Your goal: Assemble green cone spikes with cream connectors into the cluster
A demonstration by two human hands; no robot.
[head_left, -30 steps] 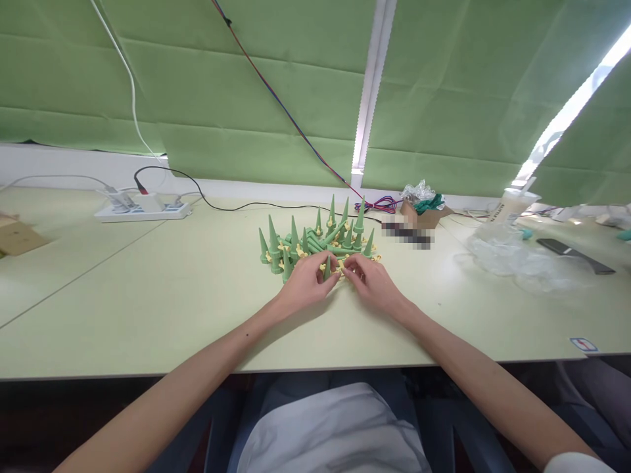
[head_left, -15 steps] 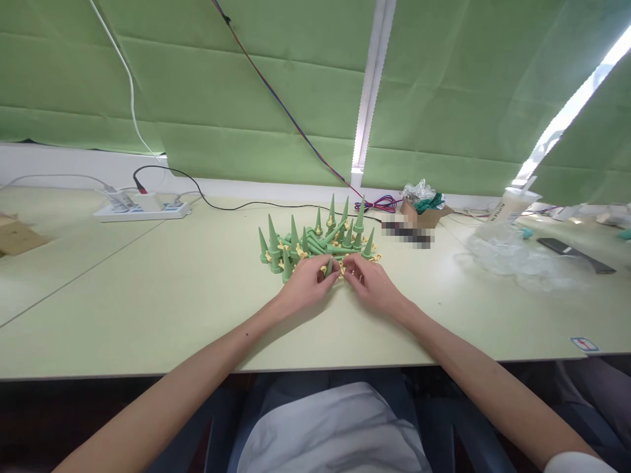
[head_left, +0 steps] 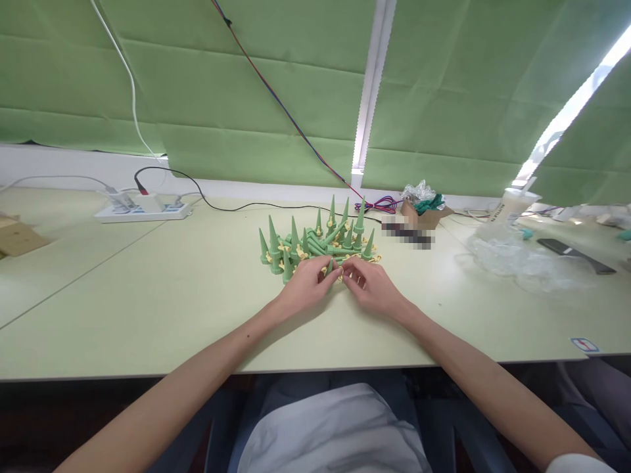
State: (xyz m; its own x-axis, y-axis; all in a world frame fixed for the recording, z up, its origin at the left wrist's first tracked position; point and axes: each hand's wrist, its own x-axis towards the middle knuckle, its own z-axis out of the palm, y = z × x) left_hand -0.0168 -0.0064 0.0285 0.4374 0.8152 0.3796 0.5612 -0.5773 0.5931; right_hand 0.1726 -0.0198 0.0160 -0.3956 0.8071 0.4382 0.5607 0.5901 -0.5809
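Observation:
Fingers of my left hand [head_left: 309, 282] are closed around a small green cone [head_left: 330, 267], its tip pointing up. Close against it on the right, my right hand [head_left: 371, 281] pinches a small yellow piece [head_left: 341, 276], mostly hidden by the fingertips. Just behind both hands lies a pile of green cones and green tubes [head_left: 315, 242]. Several cones stand upright, such as a tall one [head_left: 273, 240] at the left, and others lie flat. Small yellow clips [head_left: 302, 252] are scattered among them.
A white power strip [head_left: 142, 210] lies at the back left, near a cardboard piece [head_left: 20, 236]. Behind the pile are a cable coil [head_left: 382, 204] and an open box [head_left: 428, 214]. Rightward sit clear plastic bags [head_left: 513, 256], a cup [head_left: 513, 205] and a dark phone-like object [head_left: 574, 255].
The fingertips of my right hand have shifted slightly left, closer to the cone in my left hand. The pile looks the same.

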